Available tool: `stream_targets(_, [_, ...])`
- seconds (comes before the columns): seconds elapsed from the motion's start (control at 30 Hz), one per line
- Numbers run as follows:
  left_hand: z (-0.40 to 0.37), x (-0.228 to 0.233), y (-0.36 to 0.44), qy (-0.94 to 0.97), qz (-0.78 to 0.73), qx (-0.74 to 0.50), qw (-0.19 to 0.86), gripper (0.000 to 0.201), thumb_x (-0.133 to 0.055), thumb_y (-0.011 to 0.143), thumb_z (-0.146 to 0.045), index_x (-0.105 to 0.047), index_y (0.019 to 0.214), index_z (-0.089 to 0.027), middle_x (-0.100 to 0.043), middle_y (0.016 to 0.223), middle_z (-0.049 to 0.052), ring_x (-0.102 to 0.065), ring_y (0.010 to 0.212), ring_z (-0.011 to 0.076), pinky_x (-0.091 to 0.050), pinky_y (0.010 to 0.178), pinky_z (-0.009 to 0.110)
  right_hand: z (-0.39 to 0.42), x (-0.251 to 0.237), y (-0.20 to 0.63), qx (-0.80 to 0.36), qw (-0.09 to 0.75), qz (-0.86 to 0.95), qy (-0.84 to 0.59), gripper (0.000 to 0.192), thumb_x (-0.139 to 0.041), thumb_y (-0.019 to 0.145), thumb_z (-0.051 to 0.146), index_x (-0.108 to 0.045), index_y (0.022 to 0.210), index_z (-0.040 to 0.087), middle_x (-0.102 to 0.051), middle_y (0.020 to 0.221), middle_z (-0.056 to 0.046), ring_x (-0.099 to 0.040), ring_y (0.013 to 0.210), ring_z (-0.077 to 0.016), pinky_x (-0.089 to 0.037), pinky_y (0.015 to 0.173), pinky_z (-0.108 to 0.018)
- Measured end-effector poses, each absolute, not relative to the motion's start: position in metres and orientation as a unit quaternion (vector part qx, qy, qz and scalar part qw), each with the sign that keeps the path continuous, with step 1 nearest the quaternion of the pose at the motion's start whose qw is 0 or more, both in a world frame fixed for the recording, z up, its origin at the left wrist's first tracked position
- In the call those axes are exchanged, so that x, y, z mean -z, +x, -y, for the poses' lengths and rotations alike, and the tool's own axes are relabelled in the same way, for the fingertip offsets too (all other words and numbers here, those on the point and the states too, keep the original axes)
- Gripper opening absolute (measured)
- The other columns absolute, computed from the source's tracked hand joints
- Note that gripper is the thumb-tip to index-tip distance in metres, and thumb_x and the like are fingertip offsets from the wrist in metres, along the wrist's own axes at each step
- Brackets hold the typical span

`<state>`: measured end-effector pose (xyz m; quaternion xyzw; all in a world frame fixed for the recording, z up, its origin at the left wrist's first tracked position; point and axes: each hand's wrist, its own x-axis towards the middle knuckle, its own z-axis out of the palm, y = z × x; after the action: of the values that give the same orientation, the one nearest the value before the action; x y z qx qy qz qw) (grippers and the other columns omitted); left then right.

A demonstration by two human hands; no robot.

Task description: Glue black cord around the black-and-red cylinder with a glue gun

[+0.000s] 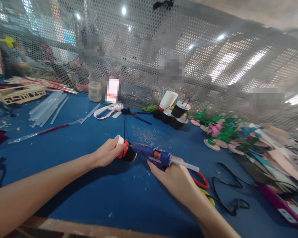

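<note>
Red-black cup [131, 154] is gripped by curled left hand [108, 152] over table [114, 195] | blue glue gun [149, 152] is held beside it, right hand [175, 178] wrapped round | jar [95, 92] contents cannot be told

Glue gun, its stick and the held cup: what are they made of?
Glue gun: probably hard plastic, blue, slightly glossy, going by its moulded body.
Stick: likely hot-melt glue, smooth and translucent.
Cup: perhaps paper, its bare end white and matt; the red and black covering is unclear.
</note>
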<state>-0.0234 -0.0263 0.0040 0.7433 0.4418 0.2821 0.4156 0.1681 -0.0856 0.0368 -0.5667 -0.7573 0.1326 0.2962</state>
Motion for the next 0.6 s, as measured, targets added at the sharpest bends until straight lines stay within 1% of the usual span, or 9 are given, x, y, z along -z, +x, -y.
stream_targets(0.07, [0.026, -0.003, -0.023, 0.74, -0.44, -0.284, 0.422, 0.033, -0.03, 0.076, -0.036, -0.029, 0.049, -0.017, -0.027, 0.049, -0.004, -0.024, 0.046, 0.0072, -0.02, 0.043, 0.02, 0.086, -0.037, 0.168, -0.134, 0.299, 0.76, -0.561, 0.013, -0.043, 0.069, 0.019, -0.052, 0.06, 0.018, -0.045, 0.044, 0.003, -0.038, 0.038, -0.0095, -0.032, 0.037, -0.021])
stream_targets(0.17, [0.025, -0.003, -0.022, 0.723, -0.44, -0.287, 0.449, 0.033, -0.031, 0.075, -0.035, -0.028, 0.048, -0.016, -0.026, 0.048, -0.005, -0.023, 0.046, 0.0071, -0.019, 0.043, 0.02, 0.089, -0.037, 0.168, -0.134, 0.298, 0.766, -0.553, 0.014, -0.042, 0.069, 0.018, -0.05, 0.058, 0.019, -0.046, 0.046, 0.002, -0.039, 0.04, -0.0098, -0.033, 0.039, -0.021])
stream_targets(0.3, [0.025, -0.004, -0.021, 0.691, -0.439, -0.3, 0.49, 0.031, -0.034, 0.073, -0.035, -0.032, 0.048, -0.016, -0.029, 0.047, -0.005, -0.025, 0.047, 0.0069, -0.019, 0.044, 0.02, 0.094, -0.036, 0.167, -0.142, 0.28, 0.779, -0.543, 0.013, -0.04, 0.069, 0.015, -0.048, 0.059, 0.019, -0.047, 0.048, 0.003, -0.04, 0.041, -0.0097, -0.032, 0.04, -0.021])
stream_targets(0.4, [0.024, -0.005, -0.02, 0.671, -0.438, -0.309, 0.513, 0.03, -0.035, 0.071, -0.035, -0.035, 0.049, -0.015, -0.031, 0.047, -0.005, -0.026, 0.046, 0.0068, -0.02, 0.044, 0.02, 0.095, -0.034, 0.165, -0.13, 0.277, 0.782, -0.543, 0.013, -0.042, 0.069, 0.014, -0.044, 0.057, 0.019, -0.048, 0.051, 0.003, -0.041, 0.045, -0.0097, -0.033, 0.044, -0.021])
stream_targets(0.5, [0.025, -0.006, -0.02, 0.659, -0.449, -0.307, 0.519, 0.028, -0.035, 0.07, -0.033, -0.036, 0.049, -0.015, -0.031, 0.046, -0.005, -0.026, 0.045, 0.0065, -0.02, 0.043, 0.02, 0.096, -0.033, 0.164, -0.127, 0.271, 0.789, -0.536, 0.014, -0.042, 0.07, 0.014, -0.045, 0.057, 0.019, -0.048, 0.053, 0.002, -0.042, 0.048, -0.0099, -0.034, 0.047, -0.021])
stream_targets(0.6, [0.025, -0.007, -0.019, 0.657, -0.457, -0.307, 0.515, 0.027, -0.035, 0.07, -0.032, -0.037, 0.049, -0.015, -0.031, 0.045, -0.005, -0.027, 0.045, 0.0066, -0.02, 0.043, 0.02, 0.097, -0.033, 0.163, -0.133, 0.266, 0.796, -0.527, 0.016, -0.039, 0.072, 0.013, -0.046, 0.058, 0.019, -0.047, 0.051, 0.003, -0.042, 0.046, -0.0097, -0.033, 0.045, -0.021])
